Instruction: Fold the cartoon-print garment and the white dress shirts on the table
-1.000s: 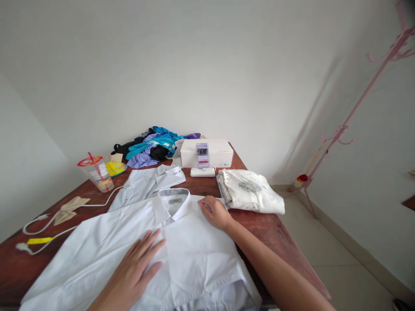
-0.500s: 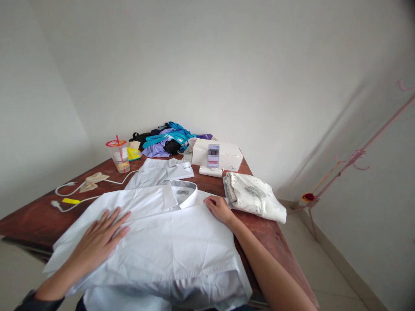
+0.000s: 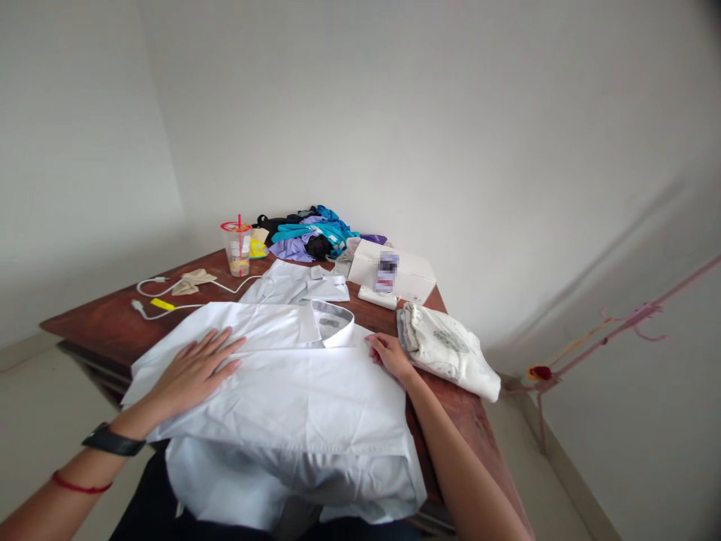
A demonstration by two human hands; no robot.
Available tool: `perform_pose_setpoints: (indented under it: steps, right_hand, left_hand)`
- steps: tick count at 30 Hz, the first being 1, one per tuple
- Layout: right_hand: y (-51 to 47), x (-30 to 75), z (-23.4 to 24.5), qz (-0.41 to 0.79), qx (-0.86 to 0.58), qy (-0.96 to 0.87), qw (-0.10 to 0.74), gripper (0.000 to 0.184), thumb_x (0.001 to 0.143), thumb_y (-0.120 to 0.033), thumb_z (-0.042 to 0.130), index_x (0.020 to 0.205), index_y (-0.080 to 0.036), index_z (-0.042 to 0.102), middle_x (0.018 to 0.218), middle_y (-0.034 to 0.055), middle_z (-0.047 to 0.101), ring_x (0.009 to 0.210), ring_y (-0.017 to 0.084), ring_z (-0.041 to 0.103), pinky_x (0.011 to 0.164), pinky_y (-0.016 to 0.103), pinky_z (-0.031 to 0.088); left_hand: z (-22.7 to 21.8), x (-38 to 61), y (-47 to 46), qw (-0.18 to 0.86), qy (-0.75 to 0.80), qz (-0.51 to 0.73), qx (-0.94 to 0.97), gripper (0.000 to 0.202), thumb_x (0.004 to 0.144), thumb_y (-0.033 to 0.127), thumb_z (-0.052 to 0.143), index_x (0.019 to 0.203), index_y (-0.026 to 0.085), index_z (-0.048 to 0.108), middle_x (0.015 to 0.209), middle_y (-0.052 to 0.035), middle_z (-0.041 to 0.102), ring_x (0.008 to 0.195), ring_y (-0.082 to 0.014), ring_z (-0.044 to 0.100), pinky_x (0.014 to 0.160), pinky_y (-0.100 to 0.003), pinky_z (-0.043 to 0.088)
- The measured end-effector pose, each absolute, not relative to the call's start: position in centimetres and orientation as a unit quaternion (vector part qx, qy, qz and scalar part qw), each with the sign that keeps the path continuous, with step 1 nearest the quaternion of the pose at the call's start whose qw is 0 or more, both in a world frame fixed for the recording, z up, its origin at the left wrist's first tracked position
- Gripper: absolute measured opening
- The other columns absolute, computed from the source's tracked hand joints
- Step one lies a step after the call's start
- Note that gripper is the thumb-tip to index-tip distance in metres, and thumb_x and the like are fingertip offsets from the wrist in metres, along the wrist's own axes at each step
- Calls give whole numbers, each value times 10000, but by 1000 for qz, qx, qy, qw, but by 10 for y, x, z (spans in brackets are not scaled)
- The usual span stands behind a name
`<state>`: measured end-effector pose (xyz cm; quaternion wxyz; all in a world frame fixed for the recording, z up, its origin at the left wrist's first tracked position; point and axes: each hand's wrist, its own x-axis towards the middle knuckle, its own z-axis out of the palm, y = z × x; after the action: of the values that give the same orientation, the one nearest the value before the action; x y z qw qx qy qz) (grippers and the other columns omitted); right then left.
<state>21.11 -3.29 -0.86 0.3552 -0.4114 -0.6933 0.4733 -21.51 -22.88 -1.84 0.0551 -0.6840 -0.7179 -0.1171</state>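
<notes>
A white collared shirt (image 3: 293,391) lies across the near part of the table, its lower part hanging over the front edge toward my lap. Its collar (image 3: 333,324) points away from me. My left hand (image 3: 197,370) rests flat on the shirt's left side, fingers spread. At the shirt's right shoulder, just right of the collar, my right hand (image 3: 390,355) has its fingers curled in a pinch on the fabric edge. Beyond the collar lies a second white shirt (image 3: 296,284), partly covered by the first.
On the wooden table (image 3: 107,304) stand a plastic cup with a straw (image 3: 237,252) and a white box (image 3: 414,274). A clothes pile (image 3: 315,234) lies at the back, folded white clothing (image 3: 454,349) at right, and a white cable (image 3: 146,309) at left. A pink rack (image 3: 597,327) stands beyond.
The camera view has swung, so the table and things on it appear farther right on the left side. My left hand stays flat on the shirt; my right hand stays at its shoulder.
</notes>
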Motion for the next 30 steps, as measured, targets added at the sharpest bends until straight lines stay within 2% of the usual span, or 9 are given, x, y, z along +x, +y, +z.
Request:
perform_pose_setpoints:
  steps: [12,30]
  right_hand:
    - [-35,212,-8,485,-418,-684,348,603,795,-694,649,995,-129,718,636,7,603,508,136,527,471,254,384]
    - [-33,221,-12,465,-428,-704,325,570,811,-655,696,1018,-127,745,671,25,617,538,146,547,482,263,399]
  left_hand:
    - [-16,-210,-232,37,-720,-135,-680,567,1017,578,402,1530,347,473,1668,-49,314,1534,-353,273,1198,-525,258]
    - [-8,-196,-239,21,-725,-132,-676,584,1043,601,345,1551,328,438,1682,-76,279,1545,-347,234,1220,-522,174]
